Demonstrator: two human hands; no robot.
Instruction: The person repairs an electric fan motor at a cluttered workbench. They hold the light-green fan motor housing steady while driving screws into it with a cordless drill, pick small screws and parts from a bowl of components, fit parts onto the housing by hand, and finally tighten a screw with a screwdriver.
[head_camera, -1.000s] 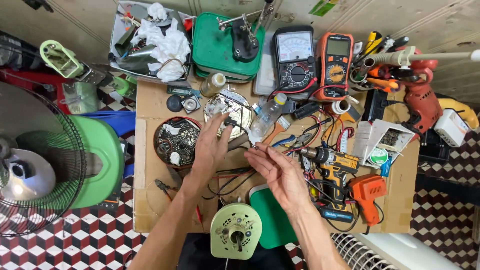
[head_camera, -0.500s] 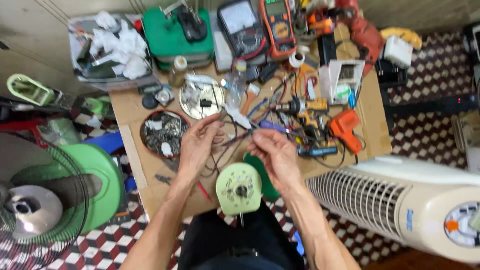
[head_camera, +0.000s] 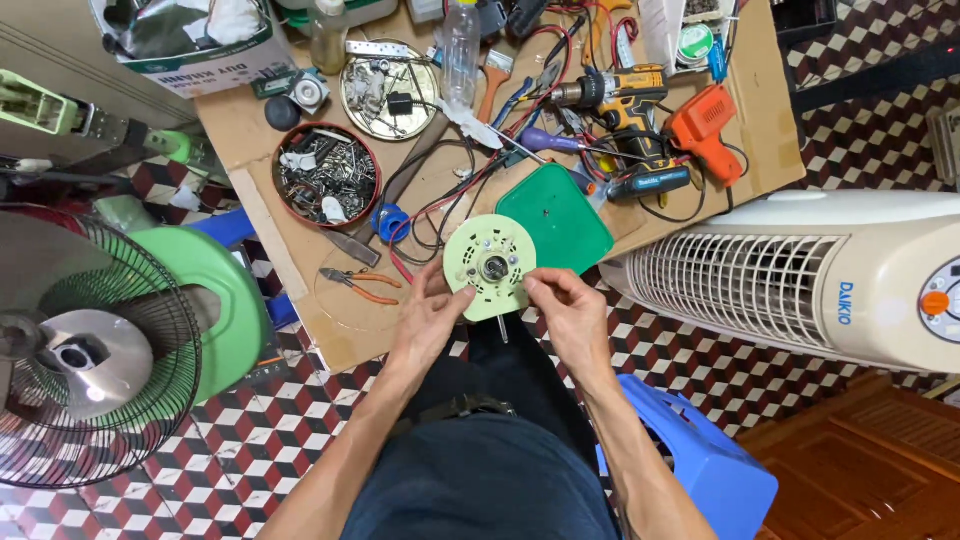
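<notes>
1. Head view, looking straight down: both hands are holding a pale green round motor housing (head_camera: 490, 266) at the near edge of the cardboard-covered table (head_camera: 262, 150), right over the person's lap.
2. Left hand (head_camera: 428, 318) has its fingers closed on the housing's left rim, thumb up near the face.
3. Right hand (head_camera: 566, 312) pinches the right rim, fingers closed on it too. A thin metal shaft (head_camera: 503, 329) sticks out of the housing toward the person, between the two hands.
4. Just beyond the housing, to the right, lies a dark green plastic cover (head_camera: 558, 217), flat on the table.
5. To the left of the hands: orange-handled pliers (head_camera: 360, 286), and farther off a round tin of screws (head_camera: 327, 174).
6. Far right there's a yellow drill (head_camera: 622, 95) and an orange soldering gun (head_camera: 704, 128).
7. A white tower fan (head_camera: 800, 270) lies on the floor at right, and a green fan with a wire cage (head_camera: 100, 340) at left.
</notes>
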